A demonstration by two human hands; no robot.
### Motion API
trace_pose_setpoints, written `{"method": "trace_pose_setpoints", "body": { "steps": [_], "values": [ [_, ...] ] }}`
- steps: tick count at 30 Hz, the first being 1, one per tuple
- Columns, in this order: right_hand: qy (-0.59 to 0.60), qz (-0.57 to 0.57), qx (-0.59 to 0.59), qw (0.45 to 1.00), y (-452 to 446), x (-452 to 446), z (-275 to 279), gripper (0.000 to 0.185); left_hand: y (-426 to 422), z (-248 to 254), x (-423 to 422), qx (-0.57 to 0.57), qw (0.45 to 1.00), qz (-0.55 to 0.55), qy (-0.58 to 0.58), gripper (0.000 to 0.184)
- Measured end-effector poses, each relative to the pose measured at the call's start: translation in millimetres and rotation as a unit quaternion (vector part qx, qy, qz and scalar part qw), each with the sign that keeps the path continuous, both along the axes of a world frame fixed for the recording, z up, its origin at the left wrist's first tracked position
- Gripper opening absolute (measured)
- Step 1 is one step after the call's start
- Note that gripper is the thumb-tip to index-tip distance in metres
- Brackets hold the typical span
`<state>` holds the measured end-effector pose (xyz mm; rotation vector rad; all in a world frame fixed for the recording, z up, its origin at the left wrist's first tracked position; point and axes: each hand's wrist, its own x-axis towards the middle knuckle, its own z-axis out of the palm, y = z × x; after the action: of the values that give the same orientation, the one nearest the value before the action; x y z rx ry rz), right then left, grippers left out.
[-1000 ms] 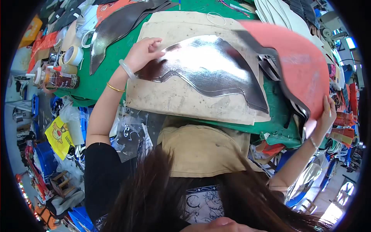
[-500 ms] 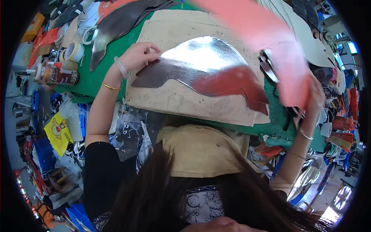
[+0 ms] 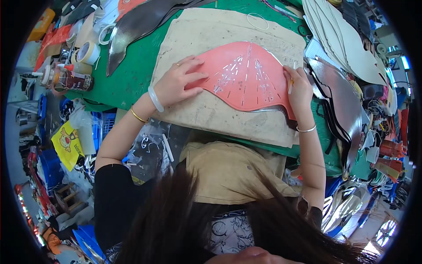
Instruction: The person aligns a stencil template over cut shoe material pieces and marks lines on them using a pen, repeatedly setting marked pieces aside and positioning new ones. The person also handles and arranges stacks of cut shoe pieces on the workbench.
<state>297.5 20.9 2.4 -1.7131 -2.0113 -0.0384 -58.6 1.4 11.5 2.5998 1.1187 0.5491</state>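
Note:
A red curved template [image 3: 246,81] with slots and clear tape lies over a shiny dark piece [image 3: 272,108], whose edge shows at the right and below. Both rest on a beige board [image 3: 198,115]. On the template's left end my left hand [image 3: 178,81] lies with its fingers spread. My right hand [image 3: 300,90] is closed at the template's right edge, with a thin pale stick-like tool [image 3: 290,86] between its fingers. Part of the right end is hidden by that hand.
More shiny dark pieces [image 3: 340,94] stand at the right edge of the green table [image 3: 134,61]. White sheets [image 3: 343,48] lie at the back right. A glass jar [image 3: 72,81] and tape rolls [image 3: 88,53] are at the left.
The red template has come from the right side onto the shiny dark piece. My right hand has moved inward with it, and my left hand has spread its fingers onto the template.

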Motion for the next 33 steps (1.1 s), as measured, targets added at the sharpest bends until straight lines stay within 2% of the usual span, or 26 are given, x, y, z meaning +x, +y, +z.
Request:
{"method": "trace_pose_setpoints", "body": {
  "steps": [12, 18, 19, 22, 23, 24, 26, 30, 33],
  "values": [
    [-0.012, 0.032, 0.022, 0.999, 4.6, -0.5, -2.2, 0.019, 3.4, -6.9, -3.3, 0.014, 0.999, -0.021, -0.038, 0.034],
    [-0.093, 0.042, 0.038, 0.994, 5.1, 0.9, -2.2, 0.019, 4.0, -10.3, -1.7, 0.032, 0.998, -0.033, -0.031, 0.033],
    [-0.119, 0.057, 0.075, 0.988, 6.3, 3.6, -4.7, 0.025, 4.5, -10.8, -1.9, 0.035, 0.998, -0.034, -0.032, 0.033],
    [-0.04, 0.104, 0.144, 0.983, 10.3, 3.3, 1.5, 0.032, 4.4, -12.5, -1.3, 0.041, 0.998, -0.033, -0.028, 0.033],
    [0.042, 0.126, 0.145, 0.98, 9.8, 0.7, 4.1, 0.031, 3.5, -12.4, -1.1, 0.041, 0.998, -0.03, -0.027, 0.033],
    [0.12, 0.125, 0.069, 0.982, 5.9, -2.4, 7.6, 0.026, 2.9, -11.8, -0.6, 0.043, 0.998, -0.028, -0.026, 0.033],
    [0.271, 0.116, -0.083, 0.952, -8.4, -8.6, 15.6, 0.023, 3.4, -11.1, 0.4, 0.041, 0.998, -0.029, -0.028, 0.033],
    [0.265, 0.1, -0.117, 0.952, -19.9, -18.4, 17.3, 0.024, 6.3, -10.6, -4.0, 0.029, 0.998, -0.035, -0.034, 0.033],
    [0.231, 0.125, -0.092, 0.961, -23.5, -20.5, 16.4, 0.021, 7.4, -11.7, -4.0, 0.034, 0.998, -0.038, -0.035, 0.029]
  ]
}}
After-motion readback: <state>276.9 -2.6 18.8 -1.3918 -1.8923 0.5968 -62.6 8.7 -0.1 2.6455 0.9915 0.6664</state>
